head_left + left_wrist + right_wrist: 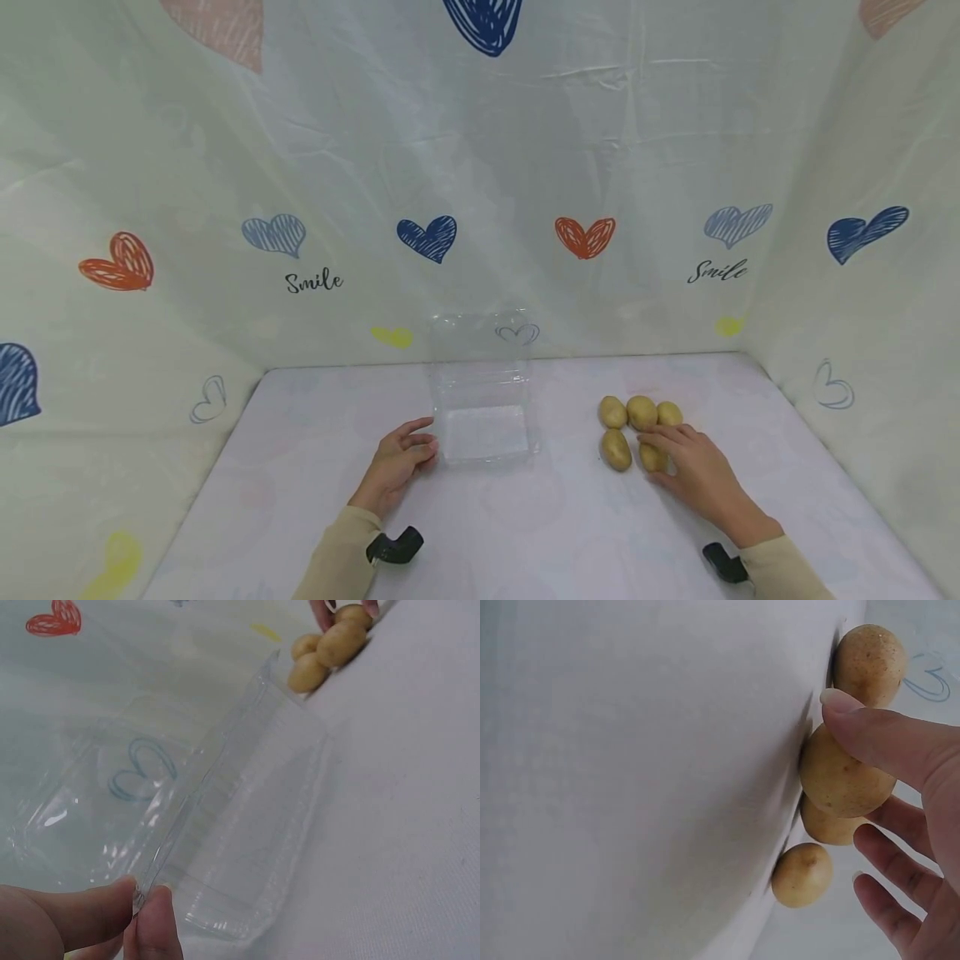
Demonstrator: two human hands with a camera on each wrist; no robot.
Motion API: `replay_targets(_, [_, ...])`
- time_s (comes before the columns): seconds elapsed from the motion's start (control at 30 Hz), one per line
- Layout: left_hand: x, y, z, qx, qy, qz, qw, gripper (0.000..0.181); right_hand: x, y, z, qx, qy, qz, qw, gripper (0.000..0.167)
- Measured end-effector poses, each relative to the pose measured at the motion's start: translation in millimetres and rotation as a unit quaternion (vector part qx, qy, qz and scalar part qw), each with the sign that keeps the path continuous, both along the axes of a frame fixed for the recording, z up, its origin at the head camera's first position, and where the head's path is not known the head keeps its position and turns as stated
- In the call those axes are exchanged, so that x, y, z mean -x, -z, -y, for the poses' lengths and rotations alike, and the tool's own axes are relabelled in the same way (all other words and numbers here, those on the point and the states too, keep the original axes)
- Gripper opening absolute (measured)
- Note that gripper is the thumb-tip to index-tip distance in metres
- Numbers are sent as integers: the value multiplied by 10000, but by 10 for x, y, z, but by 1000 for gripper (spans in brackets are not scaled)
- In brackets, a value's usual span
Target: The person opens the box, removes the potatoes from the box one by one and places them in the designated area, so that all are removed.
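A clear plastic clamshell box [483,435] stands on the table with its lid [480,342] raised at the back. My left hand [399,468] is at the box's left side; in the left wrist view its thumb and a finger pinch the box's rim [161,859]. On the right, my right hand [699,473] holds a potato [844,776] between thumb and fingers, at the front of a small group. The potato seems to be still at table level. Beside it lies another front potato [616,451], and behind are more, such as one [642,412] in the middle.
The table [525,533] has a white cloth. Behind it hangs a pale curtain [510,167] printed with hearts, which also closes in both sides. A black wrist strap piece [395,546] sits on the left sleeve, another [724,563] on the right.
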State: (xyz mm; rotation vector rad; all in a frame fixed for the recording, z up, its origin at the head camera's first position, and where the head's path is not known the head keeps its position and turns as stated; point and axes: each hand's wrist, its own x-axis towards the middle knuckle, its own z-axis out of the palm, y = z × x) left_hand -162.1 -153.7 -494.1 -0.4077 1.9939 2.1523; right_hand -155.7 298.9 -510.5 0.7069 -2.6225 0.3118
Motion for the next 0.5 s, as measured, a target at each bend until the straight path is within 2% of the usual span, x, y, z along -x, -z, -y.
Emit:
replay_targets(0.3, [-2,-2,1,-22,1,-15,10000,50,-46,-12,16,-7,100,194,9998,63])
replay_targets(0.5, [-2,-2,-3,-35,-19,2,10000,50,-55,-27,29,-14,138,175,9998,62])
